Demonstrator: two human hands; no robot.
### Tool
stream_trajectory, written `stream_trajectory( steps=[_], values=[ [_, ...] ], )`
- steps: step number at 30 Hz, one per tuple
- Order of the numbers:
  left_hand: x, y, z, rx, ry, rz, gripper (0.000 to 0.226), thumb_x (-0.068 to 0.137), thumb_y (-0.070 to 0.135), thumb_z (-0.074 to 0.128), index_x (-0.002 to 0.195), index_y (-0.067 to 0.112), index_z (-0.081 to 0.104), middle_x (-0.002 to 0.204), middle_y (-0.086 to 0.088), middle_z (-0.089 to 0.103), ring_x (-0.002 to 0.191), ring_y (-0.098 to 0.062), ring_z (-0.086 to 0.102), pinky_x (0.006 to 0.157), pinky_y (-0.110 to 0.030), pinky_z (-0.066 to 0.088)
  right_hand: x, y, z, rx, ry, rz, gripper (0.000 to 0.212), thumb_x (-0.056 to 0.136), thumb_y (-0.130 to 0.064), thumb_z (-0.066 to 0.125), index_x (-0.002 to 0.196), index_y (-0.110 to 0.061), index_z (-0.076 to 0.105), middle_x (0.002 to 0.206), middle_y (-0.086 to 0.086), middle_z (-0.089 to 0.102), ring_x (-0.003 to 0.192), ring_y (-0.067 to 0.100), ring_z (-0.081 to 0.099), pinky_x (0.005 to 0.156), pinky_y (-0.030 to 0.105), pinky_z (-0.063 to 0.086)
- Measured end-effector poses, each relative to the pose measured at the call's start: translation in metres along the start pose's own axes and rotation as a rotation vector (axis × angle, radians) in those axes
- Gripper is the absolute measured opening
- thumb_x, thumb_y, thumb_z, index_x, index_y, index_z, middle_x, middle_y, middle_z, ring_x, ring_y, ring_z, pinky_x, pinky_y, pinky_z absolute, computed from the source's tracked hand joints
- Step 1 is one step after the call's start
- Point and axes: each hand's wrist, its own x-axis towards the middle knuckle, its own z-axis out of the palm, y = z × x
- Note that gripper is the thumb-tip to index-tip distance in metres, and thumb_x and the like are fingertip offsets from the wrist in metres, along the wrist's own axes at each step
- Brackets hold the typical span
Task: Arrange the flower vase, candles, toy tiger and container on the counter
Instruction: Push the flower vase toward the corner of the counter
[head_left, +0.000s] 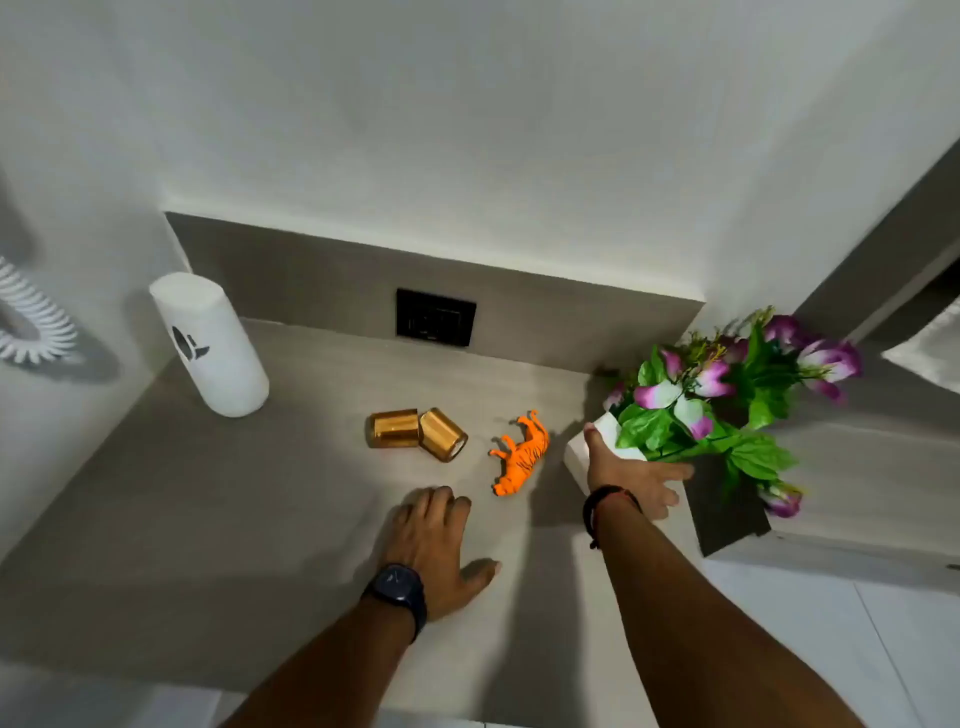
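Note:
A white square flower vase (577, 456) with purple flowers and green leaves (727, 395) leans at the counter's right end. My right hand (631, 475) wraps around the vase, thumb on its left side. An orange toy tiger (522, 454) lies on its side just left of the vase. Two gold candles (415, 434) lie tipped over, touching each other, left of the tiger. A tall white container (210, 345) with a dark logo stands upright at the far left. My left hand (436, 540) rests flat on the counter (234, 519), fingers spread, below the candles.
A black wall socket (435, 318) sits on the grey backsplash behind the candles. A white coiled cord (31, 322) hangs on the left wall. The counter ends at a front edge near me, with white floor tiles (831, 649) to the lower right.

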Motion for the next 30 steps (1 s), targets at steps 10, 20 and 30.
stream_trajectory(
  steps=[10,20,30],
  values=[
    [0.021,-0.011,0.035,0.007,0.070,-0.032,0.076,0.070,0.074,0.046,0.116,0.013,0.052,0.120,-0.013,0.056,0.121,-0.036,0.045,0.102,-0.051,0.038,0.027,-0.002,0.039,0.070,-0.005,-0.076,0.098,0.057,-0.052,0.077,0.127,-0.004,0.029,0.119,0.025,0.057,0.109,0.045,0.053,0.087,0.044,0.043],
    [0.033,-0.012,0.050,0.004,0.068,-0.031,0.084,0.076,0.074,0.037,0.136,0.015,0.040,0.143,-0.011,0.044,0.136,-0.032,0.031,0.111,-0.050,0.026,0.055,0.036,0.051,0.300,-0.057,-0.391,0.097,0.052,-0.027,0.084,0.133,-0.020,0.031,0.117,0.013,0.061,0.103,0.029,0.058,0.092,0.037,0.048],
    [0.035,-0.015,0.057,0.021,0.074,-0.028,0.083,0.077,0.075,0.035,0.139,0.019,0.035,0.146,-0.010,0.040,0.138,-0.032,0.027,0.111,-0.050,0.023,0.083,0.022,0.062,0.315,-0.097,-0.456,0.067,0.057,-0.018,0.087,0.111,-0.019,0.048,0.117,0.018,0.062,0.106,0.033,0.059,0.094,0.034,0.044]
  ],
)
